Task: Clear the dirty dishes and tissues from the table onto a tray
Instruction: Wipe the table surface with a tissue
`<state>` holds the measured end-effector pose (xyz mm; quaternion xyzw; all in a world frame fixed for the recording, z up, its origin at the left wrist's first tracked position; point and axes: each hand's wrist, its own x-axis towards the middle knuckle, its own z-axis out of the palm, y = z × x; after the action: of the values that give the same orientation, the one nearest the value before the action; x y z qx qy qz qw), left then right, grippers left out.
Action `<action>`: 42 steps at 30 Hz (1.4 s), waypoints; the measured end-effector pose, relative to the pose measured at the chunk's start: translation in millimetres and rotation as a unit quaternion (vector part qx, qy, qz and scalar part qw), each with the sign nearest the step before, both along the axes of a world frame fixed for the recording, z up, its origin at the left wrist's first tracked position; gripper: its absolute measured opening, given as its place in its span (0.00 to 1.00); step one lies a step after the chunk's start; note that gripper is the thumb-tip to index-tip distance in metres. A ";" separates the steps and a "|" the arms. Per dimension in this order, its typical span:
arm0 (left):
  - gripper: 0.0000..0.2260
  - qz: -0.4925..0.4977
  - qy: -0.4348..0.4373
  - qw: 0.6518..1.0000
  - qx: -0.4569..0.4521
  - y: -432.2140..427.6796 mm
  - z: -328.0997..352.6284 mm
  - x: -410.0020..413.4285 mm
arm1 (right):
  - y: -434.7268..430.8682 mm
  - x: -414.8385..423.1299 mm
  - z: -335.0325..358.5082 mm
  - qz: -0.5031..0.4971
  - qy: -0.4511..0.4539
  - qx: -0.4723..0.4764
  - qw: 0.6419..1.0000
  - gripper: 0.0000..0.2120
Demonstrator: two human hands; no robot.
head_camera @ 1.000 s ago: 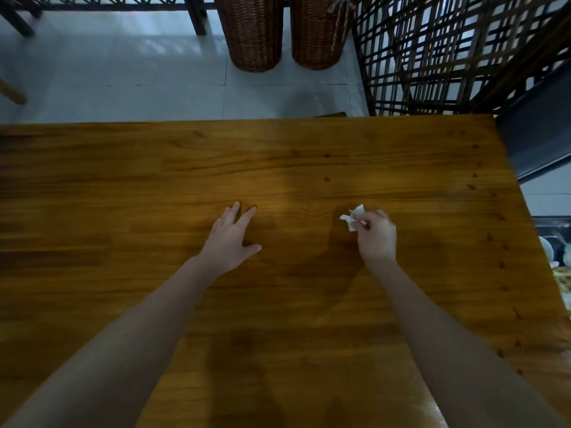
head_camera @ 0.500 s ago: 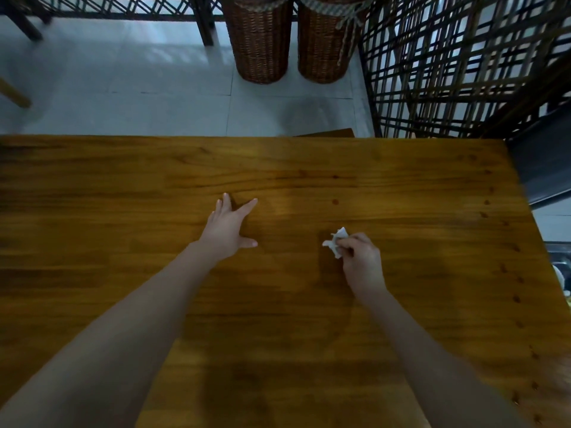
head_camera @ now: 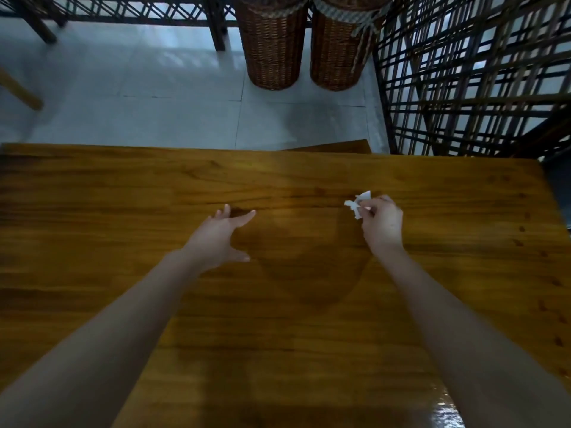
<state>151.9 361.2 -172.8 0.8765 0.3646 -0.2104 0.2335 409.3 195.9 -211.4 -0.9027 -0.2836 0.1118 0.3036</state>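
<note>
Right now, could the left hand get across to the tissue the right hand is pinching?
Probably yes. The left hand is open with fingers spread, and only tabletop shows between it and the tissue, which sticks out of the right hand toward the left.

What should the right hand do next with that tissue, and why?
Probably carry the tissue off to the tray, which is out of view: the right hand pinches it, and the left hand is open, holding nothing.
</note>
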 end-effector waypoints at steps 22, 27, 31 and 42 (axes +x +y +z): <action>0.47 -0.001 0.075 0.997 0.025 21.3 -2.2 -30.4 | 97.7 -80.8 -9.3 0.051 0.016 0.035 0.998 0.09; 0.46 -0.002 0.068 0.997 0.021 21.9 -1.3 -32.7 | 97.9 -85.1 -11.5 0.143 0.011 0.043 0.989 0.10; 0.47 -0.002 0.073 0.997 0.027 21.8 -2.6 -32.3 | 71.0 -20.2 -8.2 -0.010 0.000 0.014 1.000 0.09; 0.48 0.018 0.076 0.997 0.027 22.9 -8.5 -32.5 | 103.1 -92.9 -6.4 0.094 -0.026 0.014 0.995 0.12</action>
<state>119.3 384.1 -181.3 0.8571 0.4029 -0.2621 0.1852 316.4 299.0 -217.8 -0.8704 -0.3766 0.1122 0.2966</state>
